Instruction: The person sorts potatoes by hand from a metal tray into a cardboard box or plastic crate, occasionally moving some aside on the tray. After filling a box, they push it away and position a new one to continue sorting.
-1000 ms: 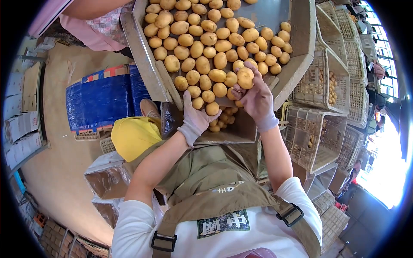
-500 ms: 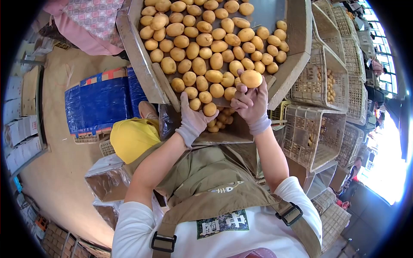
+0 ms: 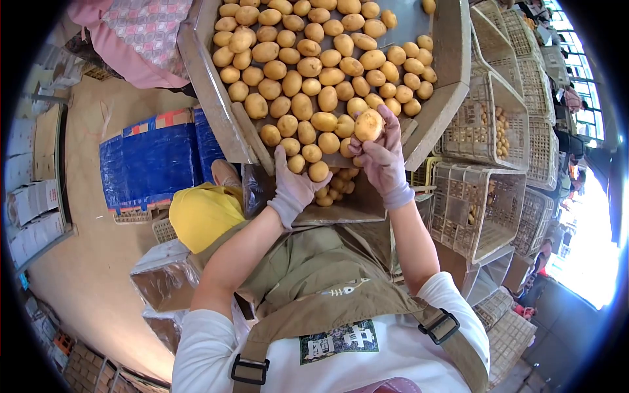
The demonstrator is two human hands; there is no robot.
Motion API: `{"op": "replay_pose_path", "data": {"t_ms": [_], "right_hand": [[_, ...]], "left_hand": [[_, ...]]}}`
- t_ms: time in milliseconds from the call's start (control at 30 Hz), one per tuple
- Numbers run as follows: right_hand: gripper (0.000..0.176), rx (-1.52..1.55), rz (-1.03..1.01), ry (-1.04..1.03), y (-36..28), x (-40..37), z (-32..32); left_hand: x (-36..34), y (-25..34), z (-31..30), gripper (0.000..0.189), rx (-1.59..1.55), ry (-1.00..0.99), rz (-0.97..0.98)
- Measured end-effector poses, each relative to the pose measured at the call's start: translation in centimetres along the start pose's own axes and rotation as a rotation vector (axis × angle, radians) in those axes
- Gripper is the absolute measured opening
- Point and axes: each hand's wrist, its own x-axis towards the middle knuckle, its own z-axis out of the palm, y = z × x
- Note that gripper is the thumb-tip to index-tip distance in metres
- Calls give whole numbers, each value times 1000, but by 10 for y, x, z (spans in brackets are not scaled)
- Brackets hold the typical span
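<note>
Many yellow potatoes (image 3: 301,105) lie on a grey metal sorting tray (image 3: 449,59) with raised sides. My right hand (image 3: 383,160), in a thin pale glove, grips one potato (image 3: 369,125) between thumb and fingers above the tray's front mouth. My left hand (image 3: 293,183), gloved too, is cupped at the mouth's left side with thumb and fingers apart. A potato (image 3: 318,171) rests against it at the edge. Below the mouth, a box (image 3: 354,208) contains more potatoes, partly hidden by my hands.
Plastic crates (image 3: 481,213) are stacked on the right, some with potatoes inside. A blue-wrapped carton (image 3: 149,164) stands on the left near a yellow cloth or bag (image 3: 206,216). Plastic-lined boxes (image 3: 164,278) sit lower left. Another person's pink-trimmed clothing (image 3: 141,39) shows top left.
My right hand has turned the potato and brought it slightly left and down, closing more around it. Some potatoes at the back of the tray have shifted. My left hand stays nearly still.
</note>
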Motion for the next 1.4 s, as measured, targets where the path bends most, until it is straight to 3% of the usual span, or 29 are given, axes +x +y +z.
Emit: {"op": "replay_pose_path", "data": {"t_ms": [167, 267, 367, 400, 433, 500, 533, 600, 667, 733, 767, 800, 900, 933, 1033, 1067, 1133, 1167, 1200, 1233, 1267, 1333, 1367, 1400], "right_hand": [[77, -505, -210, 99, 0, 1, 9], [74, -665, -241, 85, -3, 0, 11], [74, -598, -208, 46, -8, -1, 11], [77, -601, -211, 48, -6, -1, 1], [75, -745, -374, 12, -17, -3, 4], [71, -947, -672, -146, -61, -11, 19], [76, -1247, -987, -232, -94, -15, 28], [69, -1278, -1470, -250, -153, -24, 66], [61, -1484, -1695, 80, -212, -20, 60], [53, -1754, -1587, 635, -271, 10, 27], [49, -1806, -1429, 847, -297, 33, 18], [51, -1682, -1225, 934, -309, 51, 27], [48, -1618, -1071, 697, -261, 38, 41], [48, -1420, -1069, 381, -232, 42, 24], [48, -1765, -775, -52, -130, 28, 9], [44, -1970, -664, -146, -94, 18, 1], [45, -1948, -457, -421, -50, 1, -15], [46, -1907, -340, -301, -40, 1, -12], [48, -1869, -221, -180, -33, 2, -10], [50, -1984, -486, -61, -18, 7, -20], [51, -2134, -482, -129, -11, 6, -13], [53, -2136, -387, -337, 11, 1, -27], [49, -2080, -151, -316, 2, 12, -17], [40, -1819, 15, -198, -13, 20, -6]], "left_hand": [[-5, 1, 10, 80, 1, 89, -1], [-4, 2, 1, 78, -56, -54, -16], [-3, -11, -15, 95, 1498, 86, 834], [1, -14, -21, 95, 1393, 49, 798], [7, -14, -31, 95, 1292, -1, 761], [9, -4, -25, 88, 612, -100, 377], [1, 2, -12, 84, 45, -116, 11], [-1, 1, -9, 84, 81, -79, 8], [-3, 1, -5, 85, 94, -55, 0], [-4, 2, -1, 87, 83, -43, -12], [-2, 1, -4, 87, 36, -6, -33], [-2, 2, -7, 87, -12, 29, -50], [1, 3, -5, 85, 45, -74, -30], [-1, 4, -7, 83, 58, -91, -26], [-1, 4, -2, 78, 96, -73, -16], [-5, 3, 2, 77, 55, 22, -28], [9, -8, -31, 68, 503, -48, 292], [18, -13, -48, 63, 808, -22, 521], [17, -12, -44, 59, 767, 2, 493], [15, -9, -39, 54, 726, 26, 467], [5, -5, -15, 49, 134, 46, 121], [-4, -6, -10, 40, 379, 105, 196], [-7, -6, -5, 40, 397, 76, 249], [-9, -9, 0, 40, 411, 45, 303]]}}
